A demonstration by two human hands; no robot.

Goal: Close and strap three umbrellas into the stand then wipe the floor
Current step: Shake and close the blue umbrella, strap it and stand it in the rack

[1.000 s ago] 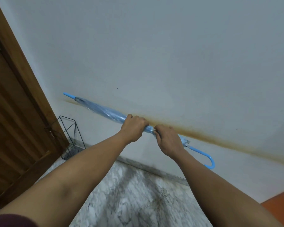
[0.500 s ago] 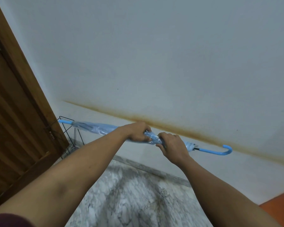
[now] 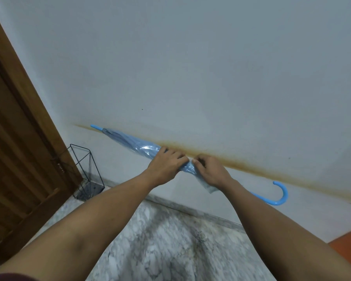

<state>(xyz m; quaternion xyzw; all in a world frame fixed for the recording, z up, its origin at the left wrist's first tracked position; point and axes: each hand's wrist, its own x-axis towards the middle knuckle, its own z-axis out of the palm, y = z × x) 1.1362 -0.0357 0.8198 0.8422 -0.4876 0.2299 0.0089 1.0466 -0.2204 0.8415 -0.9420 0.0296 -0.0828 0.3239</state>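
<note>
A closed light-blue see-through umbrella is held in the air in front of the white wall, tip up to the left, curved blue handle down to the right. My left hand grips the folded canopy near its middle. Just to its right, my right hand pinches the canopy's loose lower part, fingertips close to the left hand's. A black wire umbrella stand stands on the floor in the corner at the left, and no umbrella shows in it.
A brown wooden door fills the left side, next to the stand. The floor is grey-white marble with a dark smudge. A rusty stain line runs along the wall. An orange surface shows at the lower right.
The umbrella has tilted from nearly level to tip up and handle down. Both hands have stayed on the canopy, and the right hand's fingers now pinch close beside the left hand.
</note>
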